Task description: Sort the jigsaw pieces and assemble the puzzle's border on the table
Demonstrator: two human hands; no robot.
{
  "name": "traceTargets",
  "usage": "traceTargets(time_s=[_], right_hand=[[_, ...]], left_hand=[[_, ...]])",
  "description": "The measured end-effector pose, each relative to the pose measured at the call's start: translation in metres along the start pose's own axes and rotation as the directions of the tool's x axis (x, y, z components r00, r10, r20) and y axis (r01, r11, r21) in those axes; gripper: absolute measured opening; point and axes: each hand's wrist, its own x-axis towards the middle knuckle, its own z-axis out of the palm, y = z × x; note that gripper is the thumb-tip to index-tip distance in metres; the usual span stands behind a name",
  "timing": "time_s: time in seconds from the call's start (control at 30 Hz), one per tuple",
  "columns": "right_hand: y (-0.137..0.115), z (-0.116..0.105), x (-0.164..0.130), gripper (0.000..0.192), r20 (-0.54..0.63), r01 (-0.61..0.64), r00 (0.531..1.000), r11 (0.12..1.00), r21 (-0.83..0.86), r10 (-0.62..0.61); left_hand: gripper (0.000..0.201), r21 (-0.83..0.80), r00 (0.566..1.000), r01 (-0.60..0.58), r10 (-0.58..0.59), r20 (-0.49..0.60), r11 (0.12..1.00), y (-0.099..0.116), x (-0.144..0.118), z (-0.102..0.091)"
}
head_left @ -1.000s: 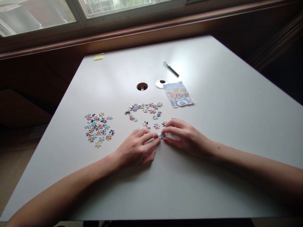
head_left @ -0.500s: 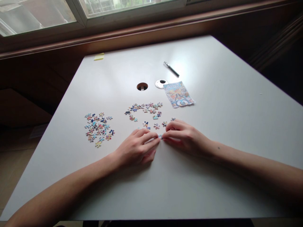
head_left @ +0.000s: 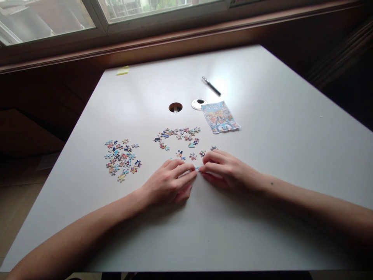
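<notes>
Between the fingertips of both hands, low over the white table, are light blue jigsaw puzzle pieces, mostly covered by fingers. My left hand pinches them from the left side, its fingers closed. From the right, my right hand grips them, also with closed fingers. Whether the pieces are joined cannot be made out. Just beyond the hands lie a few loose puzzle pieces, and a curved group of pieces spreads farther back.
A heap of puzzle pieces lies on the left. Behind my right hand is a picture sheet, beside a round cover, a cable hole and a pen. A yellow sticky note marks the far left corner.
My right hand has shifted very slightly at the fingertips, still on the puzzle pieces. My left hand keeps its place. The view has tilted a little.
</notes>
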Motion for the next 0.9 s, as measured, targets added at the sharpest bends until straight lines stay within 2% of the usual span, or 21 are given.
traceTargets(time_s=[0.13,0.3,0.5,0.9], right_hand=[[0.0024,0.0026,-0.0037,0.015,-0.044,0.014,0.999,0.999,0.038,-0.013],[-0.0021,-0.0014,-0.0020,0.015,-0.017,0.038,0.999,0.999,-0.028,-0.038],[-0.0021,-0.0005,-0.0006,0.021,-0.016,0.126,0.992,0.990,-0.067,-0.127],[0.0009,0.0006,-0.0034,0.026,-0.002,0.123,0.992,0.991,-0.055,-0.123]], left_hand=[[0.035,-0.003,1.000,0.006,-0.006,-0.004,1.000,0.0007,0.0003,-0.0004],[0.038,0.006,1.000,0.006,-0.006,-0.016,1.000,0.0014,0.0005,0.0008],[0.037,0.006,1.000,0.009,-0.009,-0.009,1.000,0.0009,0.0007,0.0009],[0.038,0.005,1.000,0.008,-0.008,0.001,1.000,0.0009,0.0002,0.0008]])
